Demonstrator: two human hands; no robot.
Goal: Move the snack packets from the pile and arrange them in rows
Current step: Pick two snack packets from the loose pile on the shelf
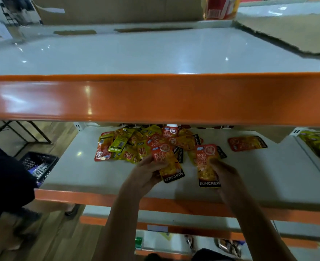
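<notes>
While my left hand (148, 171) pinches one snack packet (167, 162) and my right hand (223, 171) grips another packet (207, 166), I see both held just above the shelf (91, 172), in front of the pile (148, 144). One lone packet (246, 143) lies apart, right of the pile.

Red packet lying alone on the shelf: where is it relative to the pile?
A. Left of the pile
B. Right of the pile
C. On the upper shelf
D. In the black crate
B: the lone red packet lies flat on the shelf, right of the pile.
</notes>
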